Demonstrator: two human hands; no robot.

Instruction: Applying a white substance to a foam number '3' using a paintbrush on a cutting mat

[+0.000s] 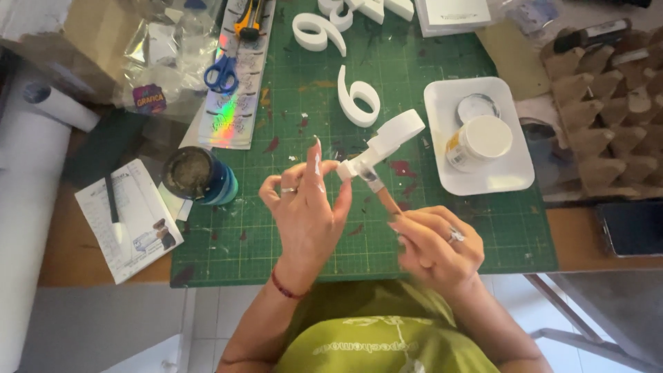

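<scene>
Left hand [309,207] pinches the lower end of a white foam piece [387,141], fingertips closed on it, paint smear on one finger. Piece is thick, matte white, rounded at the top, tilted up to the right; held in the air above the green mat [276,235], near the mat's middle. Its exact shape is hard to tell, partly hidden by fingers. Right hand [431,242] grips a brush [383,193], wooden handle, tip touching the piece's lower end; the hand is motion-blurred, ring visible.

White tray [514,176] at the mat's right edge holds an open paint jar [480,141] with white paint and a round lid [476,107] behind it. Dark blue cup [200,176] at the mat's left edge, murky contents, unclear what.

White foam 6 [358,97] lies flat on the mat beyond the hands; more white figures [318,31] at the far edge, some cut off. Blue scissors [221,74] on a holographic sheet [231,103] far left. Egg carton [608,103] at the right, cut off by the frame. Paper with a pen [112,204] near the table's left front.
</scene>
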